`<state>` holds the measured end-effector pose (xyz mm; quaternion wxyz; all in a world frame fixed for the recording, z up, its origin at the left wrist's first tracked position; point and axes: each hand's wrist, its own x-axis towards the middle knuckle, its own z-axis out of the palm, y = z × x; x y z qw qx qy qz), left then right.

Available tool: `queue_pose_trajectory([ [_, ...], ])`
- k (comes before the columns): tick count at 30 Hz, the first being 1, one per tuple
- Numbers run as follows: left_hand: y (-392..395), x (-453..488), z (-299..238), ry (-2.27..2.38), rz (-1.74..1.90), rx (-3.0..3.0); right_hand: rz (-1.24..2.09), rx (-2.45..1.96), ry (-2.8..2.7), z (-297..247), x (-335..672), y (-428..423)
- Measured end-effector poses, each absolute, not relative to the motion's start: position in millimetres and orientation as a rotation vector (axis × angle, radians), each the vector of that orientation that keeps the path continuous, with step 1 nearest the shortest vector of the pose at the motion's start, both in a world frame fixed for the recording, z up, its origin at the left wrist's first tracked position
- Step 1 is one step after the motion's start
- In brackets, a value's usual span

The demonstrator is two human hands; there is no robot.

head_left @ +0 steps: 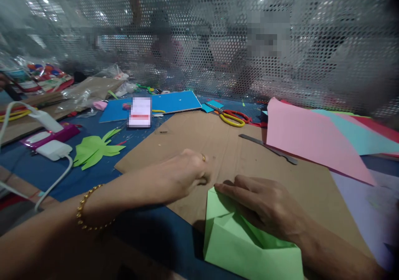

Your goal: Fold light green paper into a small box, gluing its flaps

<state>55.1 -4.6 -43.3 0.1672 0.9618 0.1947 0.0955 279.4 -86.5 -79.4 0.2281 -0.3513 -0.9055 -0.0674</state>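
Note:
A partly folded sheet of green paper (249, 255) lies at the front, over the edge of a brown cardboard sheet (193, 138). My right hand (264, 205) rests across its top, the fingers closed on the upper left corner; its thumb is mostly hidden. My left hand (190, 172), with a ring and a gold beaded bracelet (83, 209) on the wrist, hangs over the cardboard just left of that corner. Its fingers are curled together and slightly blurred, so whatever may be in them stays hidden. A flat grey metal blade (268, 149) lies beyond my right hand.
Yellow- and red-handled scissors (232, 117) sit at the cardboard's far edge. Pink paper (305, 138) covers the right side. Leaf-shaped green cut-outs (96, 150), a phone (140, 112) and a purple power strip (52, 136) with white cables are at left. A perforated metal screen (199, 43) closes the back.

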Motion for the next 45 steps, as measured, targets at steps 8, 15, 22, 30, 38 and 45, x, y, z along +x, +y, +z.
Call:
queue_pose_trajectory([
  [8,-17.1,58.7,-37.2,0.449,0.134,2.707,-0.219,-0.932,-2.488,-79.4,279.6,-86.8],
  [15,-20.2,60.0,-31.3,0.480,-0.012,2.721,-0.024,-1.027,-2.445,-79.9,281.8,-88.6],
  [22,-19.7,55.2,-36.6,0.487,0.003,2.746,-0.145,-0.984,-2.515,-79.8,281.0,-85.9],
  [30,-23.1,54.8,-34.0,0.541,-0.059,2.891,-0.240,-0.959,-2.558,-78.7,279.8,-87.2],
  [38,-17.3,52.4,-32.6,0.407,0.133,2.801,0.115,-1.104,-2.469,-74.9,281.7,-92.5],
  [45,-18.2,66.4,-39.2,0.573,0.217,2.657,0.277,-1.377,-2.176,-65.3,284.6,-99.8],
])
